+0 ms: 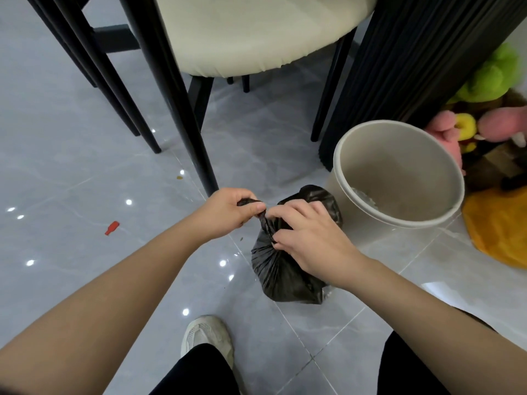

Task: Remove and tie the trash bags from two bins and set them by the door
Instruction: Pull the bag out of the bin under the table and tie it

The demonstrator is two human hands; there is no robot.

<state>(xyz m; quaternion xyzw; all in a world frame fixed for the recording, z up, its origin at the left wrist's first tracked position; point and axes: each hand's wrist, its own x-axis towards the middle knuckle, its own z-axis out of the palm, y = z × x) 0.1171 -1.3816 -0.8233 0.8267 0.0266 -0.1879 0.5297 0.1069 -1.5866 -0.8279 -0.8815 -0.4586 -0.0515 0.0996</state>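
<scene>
A small black trash bag sits on the grey tiled floor, its neck gathered and twisted. My left hand pinches one end of the bag's top, pulled out to the left. My right hand grips the twisted neck right beside it, fingers curled into the plastic. Just behind and to the right stands a beige round bin, upright, with no bag in it and a little clear plastic at its bottom.
A cream-seated chair with black legs stands close ahead. A black ribbed column rises behind the bin. Plush toys and a yellow cushion lie at the right. A small red scrap lies left. My shoe is below.
</scene>
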